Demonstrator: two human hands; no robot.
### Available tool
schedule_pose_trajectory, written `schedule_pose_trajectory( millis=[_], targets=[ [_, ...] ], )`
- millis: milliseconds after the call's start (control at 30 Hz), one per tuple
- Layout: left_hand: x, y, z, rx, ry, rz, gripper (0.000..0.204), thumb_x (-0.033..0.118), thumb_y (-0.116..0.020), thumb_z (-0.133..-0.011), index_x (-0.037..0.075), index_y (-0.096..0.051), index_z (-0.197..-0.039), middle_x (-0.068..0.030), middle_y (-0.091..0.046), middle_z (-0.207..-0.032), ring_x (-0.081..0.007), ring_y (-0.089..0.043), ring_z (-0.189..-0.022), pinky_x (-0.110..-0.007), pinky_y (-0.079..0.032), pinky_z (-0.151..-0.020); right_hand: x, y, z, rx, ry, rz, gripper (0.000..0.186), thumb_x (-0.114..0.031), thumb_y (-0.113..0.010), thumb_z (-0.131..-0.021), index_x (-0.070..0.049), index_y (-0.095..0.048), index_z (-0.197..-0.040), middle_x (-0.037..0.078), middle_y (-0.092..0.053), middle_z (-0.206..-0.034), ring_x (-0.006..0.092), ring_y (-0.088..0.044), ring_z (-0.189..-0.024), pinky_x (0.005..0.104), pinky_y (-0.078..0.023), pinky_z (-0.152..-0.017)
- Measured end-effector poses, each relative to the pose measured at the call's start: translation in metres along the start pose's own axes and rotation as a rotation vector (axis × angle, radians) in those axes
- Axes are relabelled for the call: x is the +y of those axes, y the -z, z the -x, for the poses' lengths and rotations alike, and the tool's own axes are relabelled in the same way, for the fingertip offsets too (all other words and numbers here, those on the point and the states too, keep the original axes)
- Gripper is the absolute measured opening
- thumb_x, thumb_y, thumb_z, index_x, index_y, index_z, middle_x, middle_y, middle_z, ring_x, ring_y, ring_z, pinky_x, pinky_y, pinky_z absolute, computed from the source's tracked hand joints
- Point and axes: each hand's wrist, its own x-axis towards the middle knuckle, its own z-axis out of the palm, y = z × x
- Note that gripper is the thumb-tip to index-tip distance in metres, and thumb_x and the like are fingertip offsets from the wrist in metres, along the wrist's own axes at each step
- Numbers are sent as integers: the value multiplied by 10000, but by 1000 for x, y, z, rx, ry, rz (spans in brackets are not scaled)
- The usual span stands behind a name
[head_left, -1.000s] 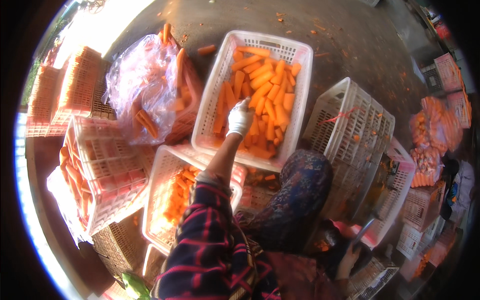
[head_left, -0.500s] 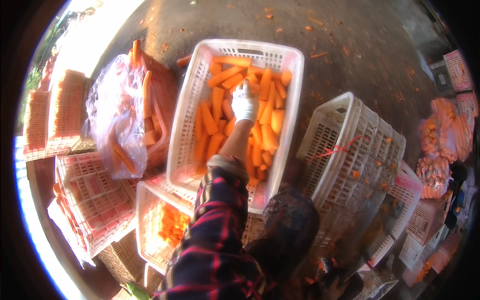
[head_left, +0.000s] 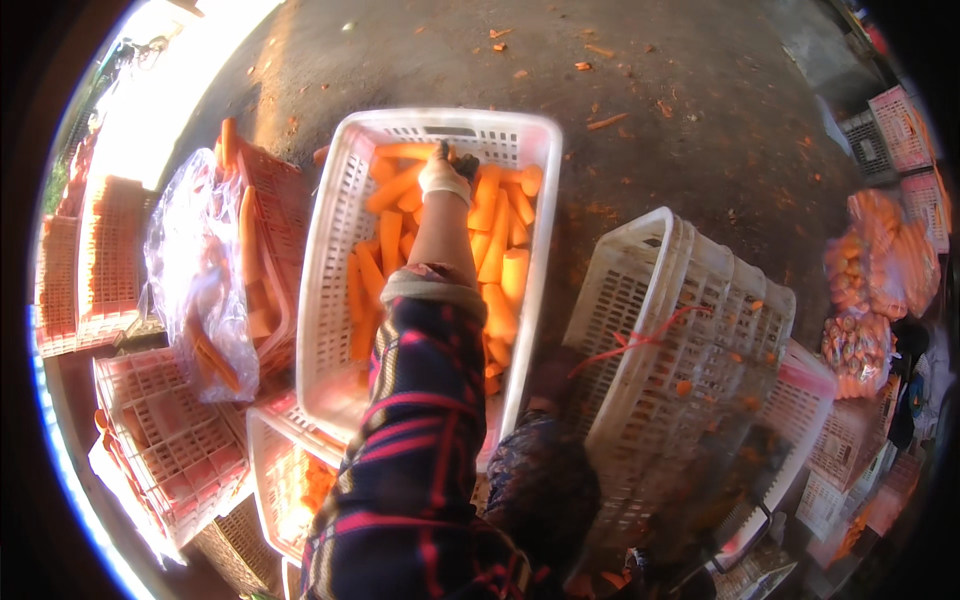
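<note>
My left hand (head_left: pixel 446 177), in a pale work glove with dark fingertips, reaches into the far end of a white plastic crate (head_left: pixel 545 270). The fingers look open and slightly apart, pointing down among peeled orange carrots (head_left: pixel 487 200). One carrot (head_left: pixel 402 151) lies crosswise just left of the fingertips. The hand partly hides what lies under it, and nothing is plainly in its grip. A plaid sleeve covers the forearm and blocks the crate's near end. My right hand does not show.
Left of the crate, clear plastic (head_left: pixel 195 270) drapes over a crate of carrots. Below it, another crate (head_left: pixel 270 490) holds orange pieces. Stacked crates (head_left: pixel 690 350) with a red string (head_left: pixel 640 343) stand right, beside my leg (head_left: pixel 545 470). Bagged carrots (head_left: pixel 880 260) sit farther right.
My left hand has shifted toward the crate's far end, away from the carrots in its middle. The whole view has swung, so the crate appears lower and more to the left.
</note>
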Motion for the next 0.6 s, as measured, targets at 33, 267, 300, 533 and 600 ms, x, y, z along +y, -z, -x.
schedule_pose_trajectory(
  millis=[33,267,300,533,600],
  targets=[
    [-2,5,0,-14,-22,30,225,307,-647,-915,91,-607,-869,-74,-536,-756,-283,-562,-685,-422,-526,-652,-11,-1,6,3,-8,-9,555,-314,-642,-922,-32,-473,-1370,189,-543,-1342,267,-544,-1180,380,-398,-1038],
    [15,31,45,-165,80,138,293,335,-592,-921,102,-567,-744,-56,-587,-751,-259,-568,-703,-415,-554,-669,-33,-2,22,-74,118,14,586,-355,-621,-925,-14,-466,-1376,194,-556,-1327,281,-544,-1183,380,-407,-1033],
    [12,33,65,-176,99,153,300,349,-586,-920,93,-573,-764,-65,-594,-762,-271,-587,-727,-443,-581,-711,-46,-11,31,-57,196,161,590,-363,-613,-928,-7,-467,-1375,198,-553,-1330,284,-542,-1185,379,-407,-1033],
    [-7,83,208,-571,40,-41,145,163,-589,-912,19,-595,-903,-144,-633,-883,-369,-656,-936,-478,-568,-883,-150,-22,94,-27,278,95,526,-334,-597,-945,23,-504,-1319,168,-595,-1208,279,-554,-1087,368,-435,-974],
    [-10,70,288,-663,-3,-160,159,130,-601,-902,-7,-564,-973,-147,-625,-899,-377,-660,-917,-516,-571,-857,-116,-23,69,-78,352,-84,500,-275,-572,-965,17,-468,-1358,151,-617,-1122,254,-593,-970,343,-488,-854]
  ],
)
